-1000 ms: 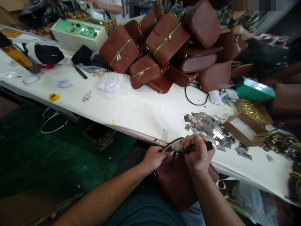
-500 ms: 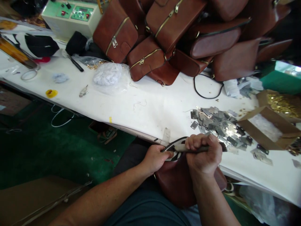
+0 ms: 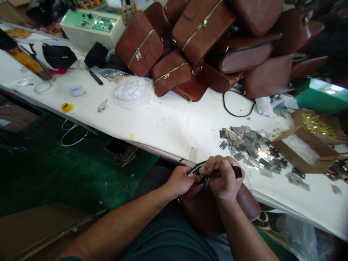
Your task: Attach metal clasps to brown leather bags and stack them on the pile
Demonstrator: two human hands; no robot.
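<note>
A brown leather bag (image 3: 203, 210) lies on my lap at the table's front edge. My left hand (image 3: 182, 180) pinches the bag's dark-edged opening from the left. Closed around a dark-handled tool (image 3: 237, 172) is my right hand (image 3: 224, 177), just right of my left fingers. The tool's pale front part points left to the bag's edge; its tip is too small to make out. My fingers partly cover the opening.
On the white table (image 3: 176, 127) lie a heap of metal plates (image 3: 252, 145), a cardboard box (image 3: 307, 148), a plastic bag (image 3: 132, 88) and a black cord (image 3: 236, 115). Brown bags (image 3: 203, 29) are piled behind, beside a control box (image 3: 92, 30).
My right hand and the tool have moved left, closer to my left hand. My left hand still holds the bag's edge. The view has shifted slightly.
</note>
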